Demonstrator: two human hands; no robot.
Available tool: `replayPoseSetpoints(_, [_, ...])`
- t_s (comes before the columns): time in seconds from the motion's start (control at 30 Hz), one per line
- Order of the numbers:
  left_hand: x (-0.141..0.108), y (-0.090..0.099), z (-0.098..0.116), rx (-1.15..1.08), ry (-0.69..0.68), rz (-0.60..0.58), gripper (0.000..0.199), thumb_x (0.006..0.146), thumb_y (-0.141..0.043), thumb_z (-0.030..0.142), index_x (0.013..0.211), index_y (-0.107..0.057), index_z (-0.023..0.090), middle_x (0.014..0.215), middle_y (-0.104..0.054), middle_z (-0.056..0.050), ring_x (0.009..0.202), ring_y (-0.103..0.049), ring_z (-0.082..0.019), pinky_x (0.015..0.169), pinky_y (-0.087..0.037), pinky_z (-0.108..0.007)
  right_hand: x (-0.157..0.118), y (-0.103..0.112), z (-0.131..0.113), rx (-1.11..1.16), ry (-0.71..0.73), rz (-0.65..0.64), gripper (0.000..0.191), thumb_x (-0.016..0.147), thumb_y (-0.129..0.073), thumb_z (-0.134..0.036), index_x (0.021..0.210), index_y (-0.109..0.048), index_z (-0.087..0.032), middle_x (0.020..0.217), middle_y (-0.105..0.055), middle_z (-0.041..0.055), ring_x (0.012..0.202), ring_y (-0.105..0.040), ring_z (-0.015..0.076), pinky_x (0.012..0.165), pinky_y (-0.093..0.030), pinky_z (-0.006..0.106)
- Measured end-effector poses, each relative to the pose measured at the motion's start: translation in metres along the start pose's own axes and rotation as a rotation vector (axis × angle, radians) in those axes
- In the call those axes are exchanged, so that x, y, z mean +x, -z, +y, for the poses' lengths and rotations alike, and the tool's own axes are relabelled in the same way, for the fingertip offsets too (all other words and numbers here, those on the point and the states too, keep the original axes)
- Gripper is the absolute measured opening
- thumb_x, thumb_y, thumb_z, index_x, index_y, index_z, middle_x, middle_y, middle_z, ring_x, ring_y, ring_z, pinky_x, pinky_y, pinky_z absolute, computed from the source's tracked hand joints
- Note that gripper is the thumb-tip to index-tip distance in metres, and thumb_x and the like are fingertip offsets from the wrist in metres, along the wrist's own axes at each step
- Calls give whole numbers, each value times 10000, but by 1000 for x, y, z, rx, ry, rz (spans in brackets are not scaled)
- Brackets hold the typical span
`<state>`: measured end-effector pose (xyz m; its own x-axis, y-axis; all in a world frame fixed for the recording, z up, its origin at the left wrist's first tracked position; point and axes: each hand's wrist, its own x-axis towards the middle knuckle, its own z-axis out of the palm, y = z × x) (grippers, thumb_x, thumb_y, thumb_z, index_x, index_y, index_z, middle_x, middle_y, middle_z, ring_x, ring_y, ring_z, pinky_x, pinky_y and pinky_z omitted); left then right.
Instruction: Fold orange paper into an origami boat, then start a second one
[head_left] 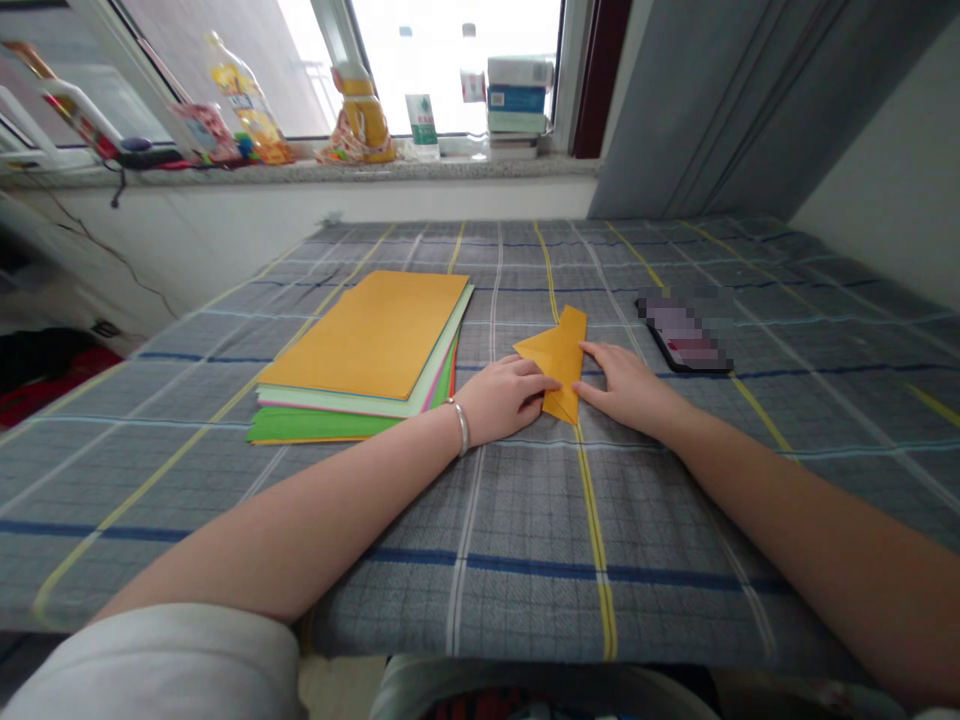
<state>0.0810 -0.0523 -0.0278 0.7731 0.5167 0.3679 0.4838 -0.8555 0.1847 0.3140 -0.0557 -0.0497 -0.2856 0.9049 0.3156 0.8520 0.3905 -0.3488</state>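
I count two bare hands (510,400) (626,388) and one folded orange paper (562,350) mid-frame, one multicoloured paper stack (375,330) centre-left, one black-edged phone (686,338) right.

This looks like a room in a home: a plaid cloth (525,500) covers the broad surface in front, a gray curtain (697,110) hangs beside the window (457,60), and the stone windowsill (360,172) is crowded with drink bottles (244,95), a snack bag (208,130) and stacked boxes (517,100).
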Motion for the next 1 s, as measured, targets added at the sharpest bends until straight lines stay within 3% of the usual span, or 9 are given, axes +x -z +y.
replayPoseSetpoints(0.33, [1, 3, -1, 206, -161, -23, 279, 973, -483, 310, 1065, -728, 214, 909, -668, -67, 894, -585, -198, 860, -490, -372, 0, 12, -12, 199, 126, -111, 593, 816, -601, -276, 1392, -481, -197, 1347, -592, 125, 1238, -538, 283, 1069, -399, 507])
replayPoseSetpoints(0.6, [2, 3, 0, 61, -163, 2, 226, 959, -504, 260, 1085, -680, 196, 1249, -638, -77, 1183, -562, -206, 1044, -452, -415, -1, 16, -16, 266, 215, -159, 482, 852, -552, -266, 1329, -553, -205, 1353, -591, 117, 1251, -538, 259, 1081, -386, 481])
replayPoseSetpoints(0.83, [2, -1, -2, -119, -94, -30, 170, 916, -542, 200, 1038, -652, 156, 1174, -675, -110, 1158, -604, -195, 1043, -474, -403, -3, 32, -19, 305, 194, -192, 274, 849, -581, -350, 1089, -651, -238, 1112, -689, 71, 1042, -622, 239, 947, -460, 426])
replayPoseSetpoints(1.0, [3, -1, -3, -153, -80, -43, 154, 898, -575, 192, 1024, -649, 142, 1167, -679, -111, 1148, -613, -192, 1056, -461, -389, -6, 35, -24, 132, 317, -175, 291, 721, -748, -460, 856, -632, -230, 925, -647, 52, 909, -586, 230, 808, -453, 361])
